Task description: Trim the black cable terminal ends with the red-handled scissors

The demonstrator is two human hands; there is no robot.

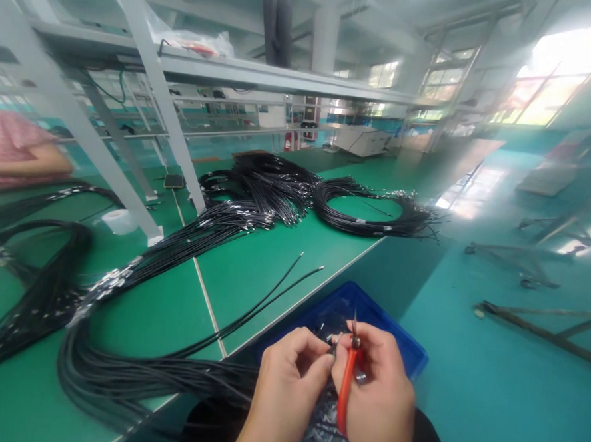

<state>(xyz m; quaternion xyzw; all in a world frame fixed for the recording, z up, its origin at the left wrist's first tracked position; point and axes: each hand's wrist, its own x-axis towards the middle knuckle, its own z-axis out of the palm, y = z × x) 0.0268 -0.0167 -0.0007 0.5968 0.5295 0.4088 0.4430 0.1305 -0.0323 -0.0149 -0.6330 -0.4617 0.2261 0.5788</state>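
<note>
The left hand (293,374) pinches a small dark piece (333,349) between thumb and forefinger. The right hand (383,386) grips red-handled pliers (346,391), their tips pointing up and away, and its fingertips meet the left hand's at the small dark piece. Whether the pliers' jaws are parted is too small to tell.

Both hands are above a blue bin (415,354) beside the table edge, and they hide its middle. Clear plastic bits (325,426) show inside the bin below them.

On the green table (267,266), a thick bundle of black cables (166,373) curves toward the person and crosses the near edge, just left of the left hand. Two loose cable ends (284,280) stick out over the table. Farther back lie a heap of cables (278,180) and, to its right, a coiled bundle (360,221). More cables (56,273) cover the left side.

White shelf posts (158,92) rise from the table and partly block the view behind. Near their feet are a white roll (119,221) and a small dark box (174,181). A plastic bag (201,43) lies on the shelf (284,77). At far left shows a person's pink sleeve (15,134).
</note>
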